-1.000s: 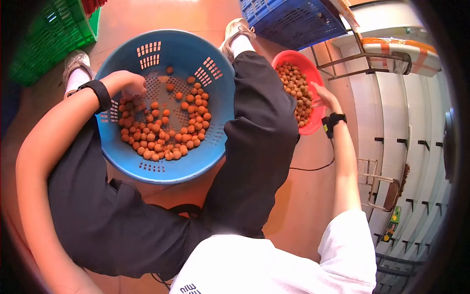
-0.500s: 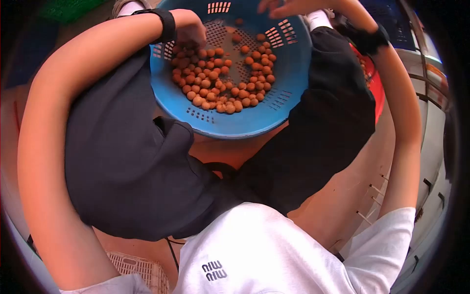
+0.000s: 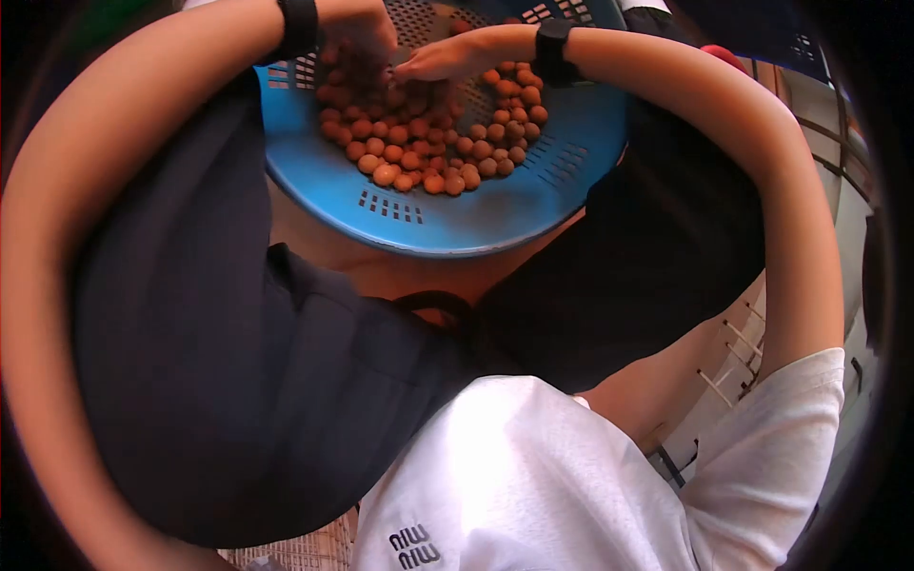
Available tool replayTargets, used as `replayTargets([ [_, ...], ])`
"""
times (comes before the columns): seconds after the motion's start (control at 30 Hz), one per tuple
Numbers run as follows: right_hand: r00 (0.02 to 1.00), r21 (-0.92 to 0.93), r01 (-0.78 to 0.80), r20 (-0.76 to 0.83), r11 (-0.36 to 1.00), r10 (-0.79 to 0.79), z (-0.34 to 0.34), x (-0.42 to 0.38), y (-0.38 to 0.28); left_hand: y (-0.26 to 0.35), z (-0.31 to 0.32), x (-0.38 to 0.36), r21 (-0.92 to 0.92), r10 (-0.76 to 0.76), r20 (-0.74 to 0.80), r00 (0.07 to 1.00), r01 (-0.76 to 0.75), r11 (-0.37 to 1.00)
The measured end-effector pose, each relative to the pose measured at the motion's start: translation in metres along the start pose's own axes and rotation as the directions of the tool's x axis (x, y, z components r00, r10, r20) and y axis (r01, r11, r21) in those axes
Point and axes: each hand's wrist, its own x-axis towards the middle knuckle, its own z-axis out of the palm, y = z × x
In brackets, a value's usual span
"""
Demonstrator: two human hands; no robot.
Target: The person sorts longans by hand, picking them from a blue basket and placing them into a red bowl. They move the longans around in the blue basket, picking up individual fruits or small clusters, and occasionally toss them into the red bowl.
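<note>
A blue plastic basket [image 3: 428, 233] with slotted sides stands between my knees. Many small round brown fruits [image 3: 405, 157], longan-like, lie heaped in it, mostly on the left and near side, with some along the right. My left hand [image 3: 367, 33] is over the heap at the far left, its fingers curled down and their tips hidden. From the right, my right hand [image 3: 443, 59] reaches across the basket, fingers closed together and pointing left, nearly meeting the left hand just above the fruits. What either hand pinches is too small and dark to make out.
My bent legs [image 3: 657, 247] flank the basket on both sides. Behind me at the bottom is a pale lattice crate [image 3: 309, 547]. White metal bars [image 3: 728, 366] stand at the right, and a red object [image 3: 724, 55] shows beyond my right forearm.
My right hand has come from the basket's far right rim to the middle, beside the left hand. The left hand stays over the heap. The view has shifted a little.
</note>
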Motion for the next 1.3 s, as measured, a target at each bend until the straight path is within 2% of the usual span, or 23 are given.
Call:
replayTargets([
  [0.03,0.996,0.066,-0.020,0.093,0.998,0.014,0.005,-0.005,-0.010,-0.003,0.007,-0.001,-0.026,0.016,-0.093,0.995,-0.019,0.999],
  [0.07,0.997,0.101,-0.064,0.058,0.993,0.059,0.013,-0.004,-0.013,-0.006,0.014,-0.002,-0.049,0.032,-0.185,0.982,-0.042,0.998],
  [0.13,0.990,0.173,-0.139,-0.012,0.975,0.143,0.020,0.005,-0.011,-0.023,0.014,-0.022,-0.199,0.223,-0.327,0.918,-0.298,0.934],
  [0.17,0.989,0.176,-0.142,-0.001,0.974,0.145,0.020,0.007,-0.011,-0.018,0.010,-0.017,-0.155,0.183,-0.126,0.975,-0.202,0.967],
  [0.2,0.989,0.182,-0.144,0.012,0.973,0.144,0.021,0.009,-0.010,-0.008,0.005,-0.005,-0.091,0.121,0.080,0.989,-0.113,0.989],
  [0.27,0.988,0.226,-0.152,0.036,0.962,0.148,0.025,0.013,-0.008,-0.004,0.008,0.015,0.006,-0.014,0.252,0.968,0.012,1.000],
  [0.33,0.986,0.312,-0.165,0.064,0.936,0.153,0.035,0.013,-0.012,-0.009,0.014,0.028,0.032,-0.111,0.207,0.972,0.107,0.994],
  [0.43,0.965,0.239,-0.246,-0.035,0.939,0.261,0.045,0.005,-0.024,-0.015,0.010,0.037,0.020,-0.050,0.260,0.964,0.047,0.999],
  [0.53,0.968,0.190,-0.245,-0.010,0.951,0.251,0.034,0.026,0.004,-0.022,0.004,0.042,0.004,0.016,0.341,0.940,-0.018,1.000],
  [0.63,0.961,0.342,-0.268,0.026,0.901,0.276,0.042,0.015,-0.014,-0.028,-0.002,0.046,0.059,0.032,0.313,0.949,-0.053,0.997],
  [0.73,0.953,0.247,-0.301,0.074,0.921,0.292,0.046,0.021,-0.013,-0.030,-0.004,0.053,0.113,0.060,0.287,0.956,-0.096,0.989],
  [0.83,0.901,0.498,-0.433,0.270,0.752,0.340,0.052,0.021,-0.017,-0.021,-0.005,0.026,-0.034,0.009,0.313,0.950,0.002,0.999],
  [0.93,0.863,0.583,-0.482,0.443,0.654,0.242,0.054,0.011,-0.027,-0.031,-0.007,0.041,-0.062,-0.073,0.166,0.983,0.084,0.995],
  [1.03,0.896,0.518,-0.440,0.311,0.734,0.317,0.058,0.002,-0.035,-0.026,-0.009,0.031,-0.048,-0.068,0.142,0.988,0.076,0.996],
  [1.13,0.944,0.440,-0.309,0.254,0.843,0.213,0.048,-0.009,-0.043,-0.026,-0.013,0.038,0.011,-0.042,0.283,0.958,0.041,0.999],
  [1.17,0.901,0.486,-0.342,0.414,0.804,0.133,0.041,-0.005,-0.041,-0.020,-0.008,0.032,0.036,-0.053,0.182,0.982,0.048,0.998],
  [1.23,0.737,0.542,-0.435,0.673,0.719,-0.060,0.020,0.005,-0.032,-0.004,0.004,0.013,0.085,-0.068,-0.027,0.997,0.070,0.994],
  [1.3,0.792,0.554,-0.368,0.607,0.747,-0.061,0.012,-0.005,-0.044,-0.011,0.002,0.030,0.053,-0.051,0.084,0.995,0.047,0.997],
])
